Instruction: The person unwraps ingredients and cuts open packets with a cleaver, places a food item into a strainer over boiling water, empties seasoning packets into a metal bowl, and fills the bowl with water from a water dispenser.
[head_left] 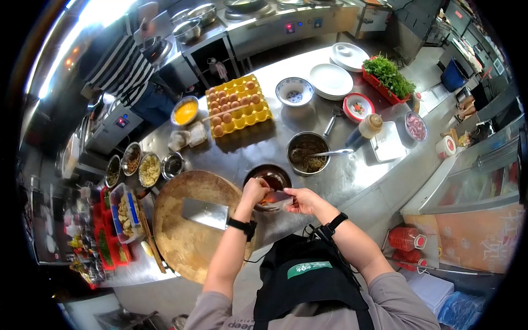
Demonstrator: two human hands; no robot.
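My right hand [304,201] grips a small clear plastic bag [281,198] with something orange-red inside. My left hand [254,192] is closed at the bag's other end, its fingertips partly hidden. Both hands are over the near side of a dark bowl [268,171]. Just beyond sits a metal pot [297,144] of dark, chopped-looking food, with a spoon [333,152] leaning on its rim. To the left, a cleaver [204,212] lies on a round wooden chopping board [181,242], under my left forearm.
Farther back are a yellow egg tray [258,114], a bowl of beaten egg [185,111], a patterned bowl [294,92], stacked plates [331,80] and a red basket of greens [385,82]. Several ingredient bowls [149,169] stand left. A person in a striped shirt [121,66] is at the back left.
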